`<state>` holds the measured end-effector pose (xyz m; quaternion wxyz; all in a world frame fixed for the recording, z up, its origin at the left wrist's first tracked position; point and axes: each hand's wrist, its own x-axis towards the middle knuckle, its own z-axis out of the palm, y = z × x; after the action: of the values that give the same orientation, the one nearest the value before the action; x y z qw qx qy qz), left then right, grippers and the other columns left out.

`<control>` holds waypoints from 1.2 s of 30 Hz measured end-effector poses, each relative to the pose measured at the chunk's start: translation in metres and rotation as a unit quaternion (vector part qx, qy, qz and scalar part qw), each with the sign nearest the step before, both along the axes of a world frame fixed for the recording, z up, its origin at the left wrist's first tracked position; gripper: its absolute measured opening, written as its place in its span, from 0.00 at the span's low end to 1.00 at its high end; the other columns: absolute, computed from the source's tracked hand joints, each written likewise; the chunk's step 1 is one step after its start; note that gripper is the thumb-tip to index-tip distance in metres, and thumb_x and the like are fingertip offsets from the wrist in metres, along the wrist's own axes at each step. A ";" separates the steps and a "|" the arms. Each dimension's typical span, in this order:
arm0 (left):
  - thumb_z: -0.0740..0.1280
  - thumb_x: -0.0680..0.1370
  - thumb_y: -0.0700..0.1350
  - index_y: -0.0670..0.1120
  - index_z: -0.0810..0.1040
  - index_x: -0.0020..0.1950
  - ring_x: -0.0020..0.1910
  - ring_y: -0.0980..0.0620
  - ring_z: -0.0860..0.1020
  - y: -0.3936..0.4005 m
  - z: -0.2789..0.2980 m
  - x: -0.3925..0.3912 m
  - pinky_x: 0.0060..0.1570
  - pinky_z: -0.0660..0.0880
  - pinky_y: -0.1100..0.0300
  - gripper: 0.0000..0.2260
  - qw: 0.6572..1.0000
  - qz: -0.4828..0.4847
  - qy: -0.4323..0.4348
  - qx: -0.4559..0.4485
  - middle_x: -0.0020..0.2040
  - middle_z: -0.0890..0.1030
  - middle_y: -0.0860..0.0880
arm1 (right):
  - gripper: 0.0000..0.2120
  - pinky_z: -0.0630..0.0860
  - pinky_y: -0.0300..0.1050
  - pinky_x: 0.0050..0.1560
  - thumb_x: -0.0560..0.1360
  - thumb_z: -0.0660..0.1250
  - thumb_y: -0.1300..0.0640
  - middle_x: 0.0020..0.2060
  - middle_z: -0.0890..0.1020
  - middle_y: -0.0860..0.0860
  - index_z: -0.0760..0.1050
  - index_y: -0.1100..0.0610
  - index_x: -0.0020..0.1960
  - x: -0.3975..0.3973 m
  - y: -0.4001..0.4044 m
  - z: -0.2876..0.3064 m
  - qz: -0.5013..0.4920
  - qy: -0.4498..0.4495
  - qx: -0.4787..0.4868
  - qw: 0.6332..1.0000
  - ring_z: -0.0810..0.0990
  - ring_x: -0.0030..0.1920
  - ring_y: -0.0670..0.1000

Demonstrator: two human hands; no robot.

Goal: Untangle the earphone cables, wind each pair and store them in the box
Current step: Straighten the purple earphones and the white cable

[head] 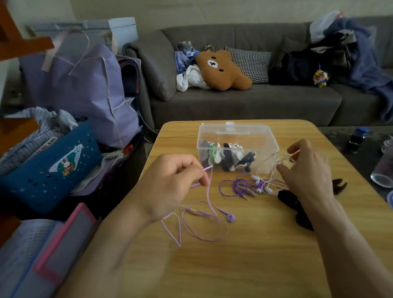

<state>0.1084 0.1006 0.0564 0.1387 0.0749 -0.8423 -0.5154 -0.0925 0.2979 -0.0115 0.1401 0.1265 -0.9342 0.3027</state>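
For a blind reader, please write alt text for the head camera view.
Two hands work on tangled earphone cables over a wooden table: the left hand pinches a light purple cable, the right hand a thin pale cable. Behind them stands an open clear plastic box.

The near half of the wooden table [220, 273], in the lower centre of the frame, lies bare and gives open passage. Mid-table, a tangle of purple and white earphone cables [250, 187] sits just in front of the clear box [268, 140], whose top is open with its lid standing behind. A loose lilac cable [195, 224] sprawls at centre. Dark objects [291, 203] crowd the right. At far right, a glass [389, 161] stands off the table.
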 end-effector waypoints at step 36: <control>0.66 0.79 0.53 0.53 0.82 0.44 0.36 0.57 0.79 -0.019 -0.033 -0.023 0.38 0.75 0.56 0.08 0.971 0.063 -0.107 -0.205 0.35 0.81 0.53 | 0.15 0.62 0.37 0.25 0.82 0.61 0.51 0.27 0.71 0.48 0.78 0.59 0.43 0.044 0.033 0.052 0.175 -0.198 -0.407 0.874 0.65 0.26 0.45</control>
<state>0.0851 0.0818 0.0239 0.0930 0.1526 -0.9336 -0.3105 -0.0484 0.3312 0.0408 -0.0639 0.1574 -0.6990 0.6946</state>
